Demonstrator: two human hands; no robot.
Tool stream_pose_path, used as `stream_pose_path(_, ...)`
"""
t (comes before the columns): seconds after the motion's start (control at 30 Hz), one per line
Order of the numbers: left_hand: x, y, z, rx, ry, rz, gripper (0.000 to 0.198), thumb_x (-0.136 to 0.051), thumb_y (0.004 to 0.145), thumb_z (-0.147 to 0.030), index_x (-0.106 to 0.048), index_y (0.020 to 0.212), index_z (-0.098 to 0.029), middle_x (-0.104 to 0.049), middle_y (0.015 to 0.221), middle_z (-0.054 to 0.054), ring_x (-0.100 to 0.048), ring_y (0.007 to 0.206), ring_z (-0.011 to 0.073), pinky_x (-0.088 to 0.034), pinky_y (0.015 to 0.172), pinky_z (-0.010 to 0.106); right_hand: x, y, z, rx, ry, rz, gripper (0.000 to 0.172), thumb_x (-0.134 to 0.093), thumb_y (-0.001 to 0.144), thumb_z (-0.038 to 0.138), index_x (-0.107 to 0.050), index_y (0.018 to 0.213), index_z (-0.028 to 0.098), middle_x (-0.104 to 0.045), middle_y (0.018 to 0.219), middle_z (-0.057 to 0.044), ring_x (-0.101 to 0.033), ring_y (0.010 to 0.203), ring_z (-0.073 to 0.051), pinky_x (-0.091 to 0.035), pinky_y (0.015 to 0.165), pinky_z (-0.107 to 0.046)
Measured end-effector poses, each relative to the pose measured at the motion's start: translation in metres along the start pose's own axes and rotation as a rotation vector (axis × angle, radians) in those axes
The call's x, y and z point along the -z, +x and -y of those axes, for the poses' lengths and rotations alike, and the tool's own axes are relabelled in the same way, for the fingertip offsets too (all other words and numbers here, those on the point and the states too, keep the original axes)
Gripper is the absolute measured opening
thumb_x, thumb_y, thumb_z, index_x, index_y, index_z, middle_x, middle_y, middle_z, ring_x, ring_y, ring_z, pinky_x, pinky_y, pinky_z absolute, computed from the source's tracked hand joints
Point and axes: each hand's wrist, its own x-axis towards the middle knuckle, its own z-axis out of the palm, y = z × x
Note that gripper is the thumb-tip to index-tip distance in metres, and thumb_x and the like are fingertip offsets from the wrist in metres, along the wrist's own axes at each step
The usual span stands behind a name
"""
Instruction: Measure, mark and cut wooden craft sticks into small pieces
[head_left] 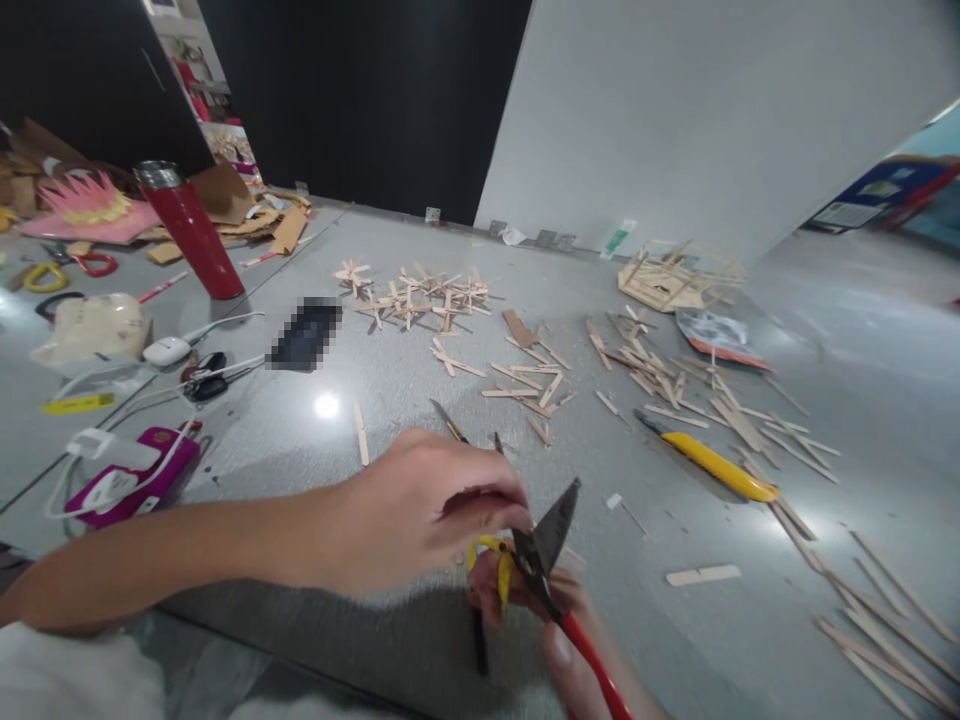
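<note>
Clamping red-handled metal snips in the right hand, blades just right of the left hand's pinched fingertips; grey tabletop littered with pale wooden sticks, white wall far back.

Near centre: left hand is lying over right hand, shears sticking up between them. Utility knife is lying right of them on the table, with loose sticks spreading behind it. Stick frame is sitting far right, behind those. Crossed-stick pile is lying far centre. Flask is standing far left, and mouse is sitting nearer, in front of it. Long sticks are lying near right, with a single flat stick just left of them.
</note>
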Motion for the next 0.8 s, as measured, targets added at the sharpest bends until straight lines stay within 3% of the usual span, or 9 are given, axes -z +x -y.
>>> stream_pose_path(0.13, 0.002, 0.002, -0.001, 0.157, -0.28, 0.082, 0.017, -0.059, 0.102, -0.027, -0.068, 0.094, -0.016, -0.059, 0.063, -0.003, -0.055, 0.054, 0.0088, -0.046, 0.054, 0.018, -0.003, 0.004, -0.023, 0.002, 0.068, -0.024, 0.059, -0.049, 0.092, 0.079, -0.069, 0.093, 0.024, -0.058, 0.073, -0.006, -0.057, 0.066, -0.024, -0.054, 0.066, -0.039)
stream_pose_path(0.33, -0.004, 0.006, 0.004, 0.263, -0.637, 0.035, 0.014, -0.067, 0.097, -0.024, -0.062, 0.088, -0.015, -0.066, 0.07, -0.001, -0.064, 0.057, 0.0098, -0.053, 0.053, 0.019, -0.008, 0.005, -0.049, 0.027, 0.094, -0.036, 0.063, -0.051, 0.089, 0.084, -0.066, 0.091, 0.022, -0.051, 0.067, -0.002, -0.049, 0.061, -0.019, -0.047, 0.059, -0.034)
stream_pose_path(0.53, -0.005, 0.006, 0.001, 0.263, -0.525, -0.025, 0.019, -0.065, 0.098, -0.026, -0.065, 0.083, -0.014, -0.066, 0.066, -0.001, -0.067, 0.054, 0.0099, -0.053, 0.05, 0.017, -0.015, -0.001, -0.058, 0.093, 0.105, -0.098, 0.064, -0.046, 0.094, 0.08, -0.068, 0.101, 0.021, -0.054, 0.073, -0.003, -0.047, 0.065, -0.018, -0.044, 0.057, -0.03)
stream_pose_path(0.8, -0.005, 0.004, -0.008, 0.312, -0.407, -0.033, 0.021, -0.06, 0.099, -0.019, -0.061, 0.079, -0.014, -0.062, 0.055, -0.003, -0.062, 0.045, 0.0087, -0.05, 0.047, 0.015, -0.016, -0.006, -0.036, 0.017, 0.048, -0.067, 0.065, -0.046, 0.094, 0.082, -0.067, 0.106, 0.022, -0.055, 0.08, -0.004, -0.046, 0.068, -0.018, -0.047, 0.064, -0.032)
